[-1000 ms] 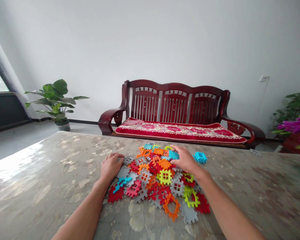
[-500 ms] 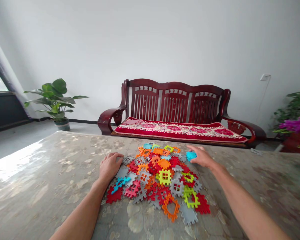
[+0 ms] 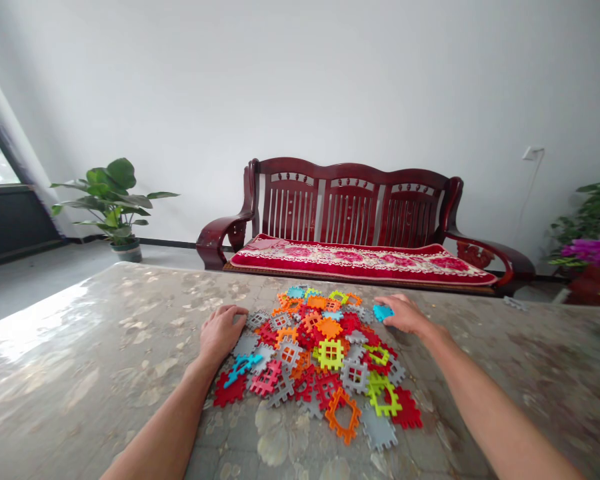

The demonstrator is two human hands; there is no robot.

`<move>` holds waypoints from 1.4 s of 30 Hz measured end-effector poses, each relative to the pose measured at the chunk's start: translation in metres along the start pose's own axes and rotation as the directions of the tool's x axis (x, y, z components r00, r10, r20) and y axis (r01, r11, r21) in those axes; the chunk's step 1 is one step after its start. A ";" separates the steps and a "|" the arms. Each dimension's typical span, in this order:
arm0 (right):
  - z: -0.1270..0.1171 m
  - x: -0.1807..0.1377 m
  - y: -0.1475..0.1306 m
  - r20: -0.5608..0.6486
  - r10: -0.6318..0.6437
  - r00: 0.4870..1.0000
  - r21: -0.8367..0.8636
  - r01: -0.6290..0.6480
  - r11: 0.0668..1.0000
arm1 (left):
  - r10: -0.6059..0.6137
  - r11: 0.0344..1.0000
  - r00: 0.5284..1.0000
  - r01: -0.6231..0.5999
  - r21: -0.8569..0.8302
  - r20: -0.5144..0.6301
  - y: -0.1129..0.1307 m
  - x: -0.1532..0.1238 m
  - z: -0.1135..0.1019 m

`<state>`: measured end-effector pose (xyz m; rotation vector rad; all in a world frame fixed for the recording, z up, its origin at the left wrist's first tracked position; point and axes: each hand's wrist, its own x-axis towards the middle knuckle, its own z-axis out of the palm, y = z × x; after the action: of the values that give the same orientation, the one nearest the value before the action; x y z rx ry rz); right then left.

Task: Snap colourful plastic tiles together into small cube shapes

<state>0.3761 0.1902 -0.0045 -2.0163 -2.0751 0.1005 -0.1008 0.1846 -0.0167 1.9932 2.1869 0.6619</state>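
Far left, on the floor by the window: a potted plant point(image 3: 113, 200). Nearer, a marbled surface point(image 3: 80, 347) with glare on its left part. Next, the left hand point(image 3: 223, 333), palm down at the left edge of a pile of interlocking plastic tiles point(image 3: 325, 353), fingers point(image 3: 235, 311) flat and loosely spread, lying open on grey tiles and gripping nothing. Across the middle, the pile itself (red, orange, grey, lime and blue, all overlapping), with a lime tile point(image 3: 331, 353) near its centre and an orange frame tile point(image 3: 344, 415) at its near edge. Behind, beyond the surface, a dark wooden bench point(image 3: 350, 207) with a red floral cushion point(image 3: 360, 259). At the pile's far right corner, a blue tile point(image 3: 383, 311), down on the surface and touching the fingertips of the right hand point(image 3: 405, 315); fingers bent over it, though pinched or merely resting cannot be told. Far right: purple flowers point(image 3: 597, 245).
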 end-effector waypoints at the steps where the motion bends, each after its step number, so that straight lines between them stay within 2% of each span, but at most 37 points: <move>1: 0.000 0.000 0.000 0.003 -0.001 1.000 -0.004 0.001 1.000 | -0.001 1.000 1.000 0.001 0.001 0.002 0.000 0.000 0.000; 23: 0.005 -0.003 0.005 0.008 0.020 1.000 -0.050 -0.020 0.999 | -0.002 1.000 1.000 0.002 -0.014 0.008 0.002 -0.002 -0.002; 27: 0.002 -0.008 -0.002 -0.032 -0.007 0.999 -0.052 0.006 0.999 | 0.005 0.999 1.000 -0.005 -0.039 -0.001 0.001 -0.001 -0.002; 30: 0.001 -0.018 -0.021 -0.126 -0.066 0.990 -0.024 0.064 0.998 | 0.000 0.992 1.000 -0.004 -0.125 -0.028 -0.004 0.001 0.002; 32: 0.005 -0.029 -0.039 -0.187 -0.092 0.978 0.029 0.099 0.995 | 0.001 0.970 0.999 -0.013 -0.242 -0.049 -0.008 0.004 0.006; 35: 0.017 -0.047 -0.064 -0.245 -0.112 0.963 0.167 0.155 0.974 | 0.048 0.886 0.998 -0.057 -0.460 -0.031 -0.010 0.006 0.007; 39: 0.033 -0.063 -0.079 -0.334 -0.058 0.941 0.339 0.177 0.924 | 0.154 0.761 0.987 -0.093 -0.642 0.040 -0.001 0.004 -0.015; 42: 0.038 -0.066 -0.079 -0.347 0.017 0.938 0.463 0.156 0.873 | 0.325 0.746 0.924 -0.120 -0.655 0.201 0.011 -0.001 -0.042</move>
<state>0.2912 0.1257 -0.0327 -1.5268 -1.6910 0.2179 -0.1060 0.1741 0.0248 1.8274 1.3008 0.9013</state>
